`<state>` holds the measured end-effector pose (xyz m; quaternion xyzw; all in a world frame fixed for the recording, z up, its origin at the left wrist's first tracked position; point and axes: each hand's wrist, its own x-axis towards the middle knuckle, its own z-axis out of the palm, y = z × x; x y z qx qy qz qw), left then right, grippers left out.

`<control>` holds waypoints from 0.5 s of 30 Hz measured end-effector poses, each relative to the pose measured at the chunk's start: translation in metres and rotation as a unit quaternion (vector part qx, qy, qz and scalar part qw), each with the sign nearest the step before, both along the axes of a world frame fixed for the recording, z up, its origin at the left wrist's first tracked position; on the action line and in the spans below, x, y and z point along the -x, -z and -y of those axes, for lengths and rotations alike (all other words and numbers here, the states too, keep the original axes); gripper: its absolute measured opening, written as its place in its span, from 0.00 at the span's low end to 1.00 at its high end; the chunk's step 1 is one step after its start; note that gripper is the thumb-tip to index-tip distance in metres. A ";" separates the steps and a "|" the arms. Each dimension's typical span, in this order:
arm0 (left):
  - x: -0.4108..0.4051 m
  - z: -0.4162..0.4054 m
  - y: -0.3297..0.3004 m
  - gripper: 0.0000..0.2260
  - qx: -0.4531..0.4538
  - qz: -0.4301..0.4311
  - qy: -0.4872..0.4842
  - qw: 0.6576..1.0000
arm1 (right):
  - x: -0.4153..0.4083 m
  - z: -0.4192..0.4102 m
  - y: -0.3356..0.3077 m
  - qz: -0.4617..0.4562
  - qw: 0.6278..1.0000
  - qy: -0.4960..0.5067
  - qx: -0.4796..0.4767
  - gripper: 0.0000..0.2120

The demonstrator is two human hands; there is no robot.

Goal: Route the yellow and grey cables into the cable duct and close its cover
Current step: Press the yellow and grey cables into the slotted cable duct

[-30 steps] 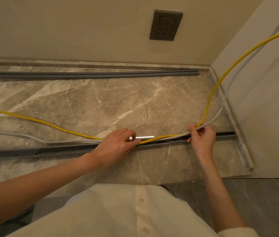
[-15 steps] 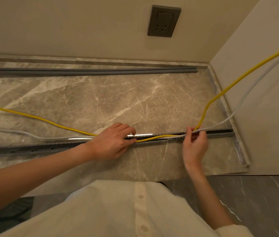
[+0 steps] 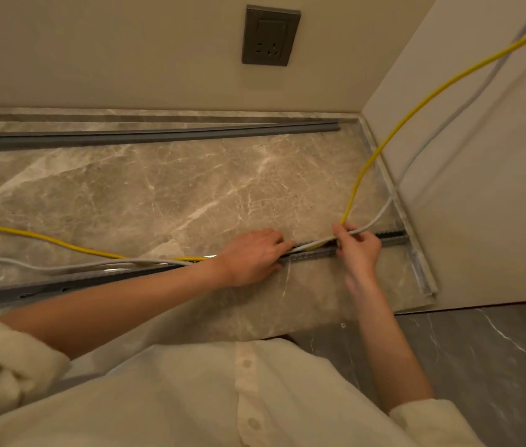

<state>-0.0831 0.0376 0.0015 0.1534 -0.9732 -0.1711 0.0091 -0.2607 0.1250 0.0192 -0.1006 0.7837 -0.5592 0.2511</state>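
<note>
I watched the left hand lying flat with its fingers stretched out, pressing down on the long grey plastic cable duct that ran along the near part of the brown marble worktop. It gripped nothing; it only pressed. The right hand was closed in a pinch on the thin yellow cable and the thin pale grey cable, just where both bent down toward the open channel.

Between the two hands, a short part of the cables seemed to sit at the mouth of the duct, but I could not tell if it was fully inside. To the left of the left hand both cables lay on the marble beside the duct, not in it. To the right they rose up along the beige side wall.

I judged that the main risk was the spring of the cables. If the right hand let go early, the raised bend could pull the seated part out again. A hard pull could also drag the loose left lengths sideways. The long grey cover strip lay well apart near the back wall, below the dark wall socket. If it were closed over a cable riding on the edge, I think it would not snap and could pinch the cable.
</note>
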 end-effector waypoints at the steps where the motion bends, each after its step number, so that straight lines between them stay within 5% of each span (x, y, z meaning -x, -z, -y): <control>1: -0.001 0.000 0.002 0.21 -0.003 -0.005 -0.002 1.000 | 0.007 -0.001 -0.004 0.051 0.998 0.031 0.028 0.08; 8: -0.011 0.009 0.007 0.21 0.011 -0.042 -0.019 0.999 | 0.041 -0.010 -0.016 -0.018 0.999 -0.032 0.015 0.04; 12: -0.016 0.009 0.007 0.21 0.028 -0.050 -0.011 0.998 | 0.033 -0.002 -0.007 -0.004 0.998 -0.063 0.000 0.13; 15: -0.016 0.008 0.006 0.21 0.037 -0.056 -0.012 0.998 | 0.025 0.015 -0.005 -0.078 0.994 -0.062 -0.041 0.23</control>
